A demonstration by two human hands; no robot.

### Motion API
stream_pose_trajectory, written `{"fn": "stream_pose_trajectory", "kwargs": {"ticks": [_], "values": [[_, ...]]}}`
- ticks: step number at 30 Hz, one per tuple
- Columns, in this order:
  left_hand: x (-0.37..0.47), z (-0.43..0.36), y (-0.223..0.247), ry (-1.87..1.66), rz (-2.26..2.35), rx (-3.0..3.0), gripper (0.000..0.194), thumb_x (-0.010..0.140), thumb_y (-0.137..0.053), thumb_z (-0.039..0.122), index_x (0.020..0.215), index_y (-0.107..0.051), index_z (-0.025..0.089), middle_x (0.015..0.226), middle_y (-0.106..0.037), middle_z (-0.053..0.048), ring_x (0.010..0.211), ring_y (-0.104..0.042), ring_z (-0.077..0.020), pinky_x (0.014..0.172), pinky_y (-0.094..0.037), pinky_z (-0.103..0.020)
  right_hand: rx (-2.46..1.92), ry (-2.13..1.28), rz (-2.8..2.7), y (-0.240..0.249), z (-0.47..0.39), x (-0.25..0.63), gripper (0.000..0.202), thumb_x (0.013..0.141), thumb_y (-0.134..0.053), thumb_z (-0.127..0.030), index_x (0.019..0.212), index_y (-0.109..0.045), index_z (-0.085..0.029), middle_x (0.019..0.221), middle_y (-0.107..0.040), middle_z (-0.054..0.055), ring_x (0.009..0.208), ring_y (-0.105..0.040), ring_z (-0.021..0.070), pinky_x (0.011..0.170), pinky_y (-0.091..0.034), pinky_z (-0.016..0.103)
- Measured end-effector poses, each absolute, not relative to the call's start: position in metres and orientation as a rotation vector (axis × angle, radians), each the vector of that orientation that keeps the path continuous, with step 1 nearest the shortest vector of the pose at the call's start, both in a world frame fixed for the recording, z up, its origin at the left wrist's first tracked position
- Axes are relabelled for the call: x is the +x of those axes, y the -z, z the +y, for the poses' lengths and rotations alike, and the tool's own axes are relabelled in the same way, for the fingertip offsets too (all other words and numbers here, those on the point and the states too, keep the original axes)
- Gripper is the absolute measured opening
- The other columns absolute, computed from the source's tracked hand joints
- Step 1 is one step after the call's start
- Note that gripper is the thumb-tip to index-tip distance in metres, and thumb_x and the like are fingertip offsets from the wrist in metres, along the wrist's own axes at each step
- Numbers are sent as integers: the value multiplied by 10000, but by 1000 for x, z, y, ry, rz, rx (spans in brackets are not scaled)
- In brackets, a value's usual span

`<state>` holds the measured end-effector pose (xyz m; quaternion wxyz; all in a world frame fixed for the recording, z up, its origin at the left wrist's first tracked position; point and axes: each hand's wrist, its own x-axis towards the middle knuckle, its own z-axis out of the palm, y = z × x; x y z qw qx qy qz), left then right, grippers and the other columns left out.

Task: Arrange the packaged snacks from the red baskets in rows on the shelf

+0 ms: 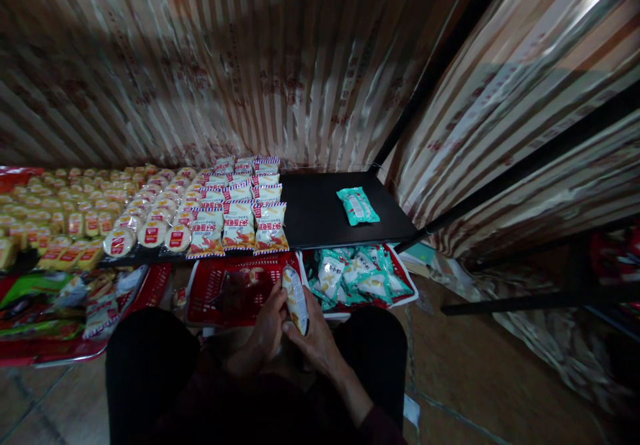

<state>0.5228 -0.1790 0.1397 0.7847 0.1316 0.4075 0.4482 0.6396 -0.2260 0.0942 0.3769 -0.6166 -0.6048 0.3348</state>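
Note:
Between my knees, my left hand (271,322) and my right hand (314,334) hold one snack packet (295,298) from both sides, turned so that its narrow side shows. A teal packet (358,206) lies alone on the black shelf (315,215). To its left stand rows of white and red snack packets (239,224) with striped edges. Under the shelf's front edge, a basket (407,285) holds several teal and white packets (350,273). Left of it is a red basket (220,298) with a few items at its bottom.
Round wrapped cakes (151,233) and small yellow packs (75,224) fill the shelf's left part. A red tray (75,352) of mixed snacks sits at lower left. Black metal bars (500,195) cross the right side, before striped sheeting (280,65).

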Motion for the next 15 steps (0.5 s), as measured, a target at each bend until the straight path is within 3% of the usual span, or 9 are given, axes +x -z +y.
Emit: {"fn": "stream_pose_trajectory", "kwargs": {"ticks": [7,11,15], "values": [[525,-181,-146,-975,861,351,394,758,-671,255,1151,-646,235,1333,-565,-55,1291,-455,-246,1075,-342,-365,-1674,-772,-1451,-89,-228,646,607,774,-613,-394,1317,-477,-159,1254,-523,150,1169,-532,289,1008,-442,438],[528,-182,-142,-966,902,438,341,788,-649,253,1128,-666,227,1369,-533,-46,1348,-379,-220,1124,-257,-337,-1641,-767,-1409,-87,-228,653,612,819,-574,-421,1361,-436,-172,1286,-554,139,1229,-504,291,1047,-405,467],[531,-179,-135,-944,875,508,393,775,-671,273,1167,-651,248,1369,-533,-38,1367,-348,-225,1142,-228,-346,-1647,-788,-1290,-84,-228,659,667,841,-549,-445,1418,-363,-166,1340,-539,144,1240,-513,291,1017,-444,463]]}}
